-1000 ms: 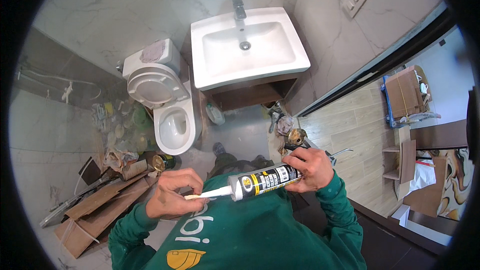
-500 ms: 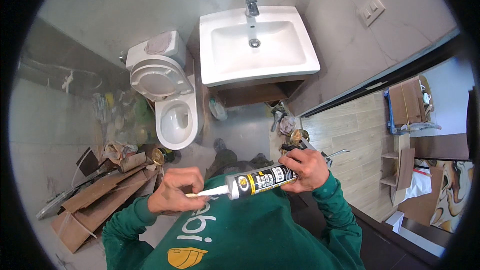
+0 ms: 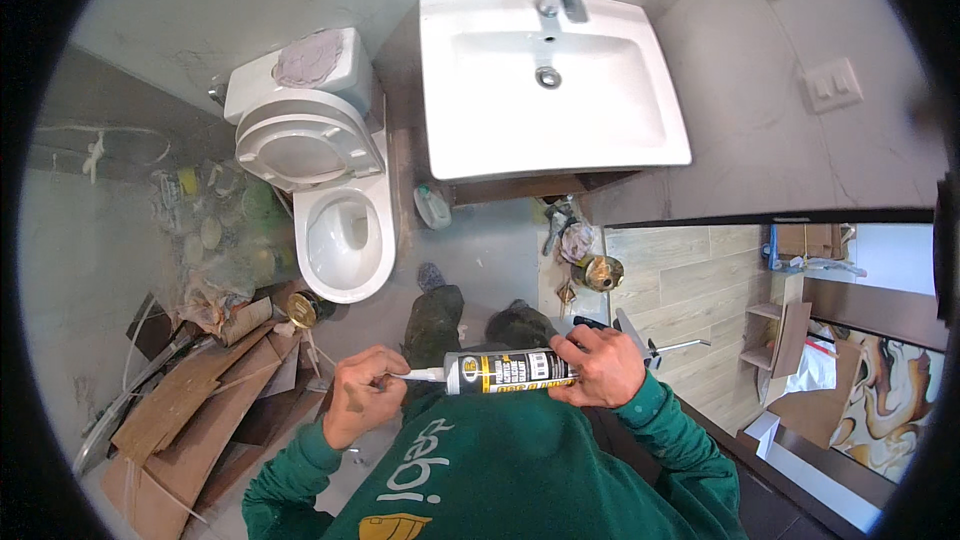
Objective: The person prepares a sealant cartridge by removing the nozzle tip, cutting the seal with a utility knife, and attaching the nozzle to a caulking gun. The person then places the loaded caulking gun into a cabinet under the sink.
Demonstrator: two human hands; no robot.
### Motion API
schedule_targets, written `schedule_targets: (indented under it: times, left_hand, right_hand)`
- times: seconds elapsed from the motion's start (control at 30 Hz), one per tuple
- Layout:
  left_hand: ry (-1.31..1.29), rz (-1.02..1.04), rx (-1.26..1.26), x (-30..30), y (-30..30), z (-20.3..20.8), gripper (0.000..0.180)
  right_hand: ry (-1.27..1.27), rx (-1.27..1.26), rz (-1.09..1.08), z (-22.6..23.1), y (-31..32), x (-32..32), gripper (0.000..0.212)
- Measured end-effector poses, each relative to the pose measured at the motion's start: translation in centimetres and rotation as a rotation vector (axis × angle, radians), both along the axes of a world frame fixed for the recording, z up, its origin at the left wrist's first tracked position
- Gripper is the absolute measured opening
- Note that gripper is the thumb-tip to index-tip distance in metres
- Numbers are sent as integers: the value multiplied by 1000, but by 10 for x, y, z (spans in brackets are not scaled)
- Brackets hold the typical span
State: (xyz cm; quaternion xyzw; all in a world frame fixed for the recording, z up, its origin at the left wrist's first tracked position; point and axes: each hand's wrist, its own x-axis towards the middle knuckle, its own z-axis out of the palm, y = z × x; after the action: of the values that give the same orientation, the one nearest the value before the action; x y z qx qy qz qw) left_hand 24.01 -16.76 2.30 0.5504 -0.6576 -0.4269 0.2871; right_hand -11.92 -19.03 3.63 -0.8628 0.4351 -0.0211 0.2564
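Observation:
A sealant cartridge (image 3: 510,371) with a black and yellow label lies nearly level in front of my green sweatshirt, its white nozzle (image 3: 428,374) pointing left. My left hand (image 3: 366,392) is closed, pinching the nozzle at its tip, which the fingers hide. Around the cartridge's right end my right hand (image 3: 604,368) is wrapped. Beyond that hand show a black grip and the metal rod of a caulking gun (image 3: 682,346); the hand hides how the gun and cartridge meet.
A white toilet (image 3: 345,245) with raised lid stands ahead left, beside a washbasin (image 3: 555,140). Wooden boards (image 3: 200,390) and an open tin (image 3: 303,308) lie at left. Another tin (image 3: 603,273) stands by the doorway on the right. A bottle (image 3: 432,207) sits under the basin.
The view has shifted, and the cartridge has come from a tilt to nearly level. My left hand stays at the nozzle and my right hand keeps its hold.

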Motion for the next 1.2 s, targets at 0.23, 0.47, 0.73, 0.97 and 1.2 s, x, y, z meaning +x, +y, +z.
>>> schedule_targets:
  times: [0.23, 0.47, 0.73, 0.97, 1.2]
  left_hand:
    - [133, 25, 132, 60, -46, -50, 14]
    - [324, -276, 254, 95, -88, -91, 22]
    - [477, -339, 163, 65, -83, -208, 24]
    - [492, -507, 21, 34, -80, -299, 28]
    - [277, -640, -153, 20, -99, -363, 20]
  right_hand:
    - [54, 75, -6, -27, -56, 58, 60]
    - [41, 186, 13, -64, -89, 66, 55]
    - [49, 266, 23, -159, -84, 30, 57]
    - [73, 159, 29, -223, -64, 2, 60]
    - [172, -2, 46, -290, -49, -10, 60]
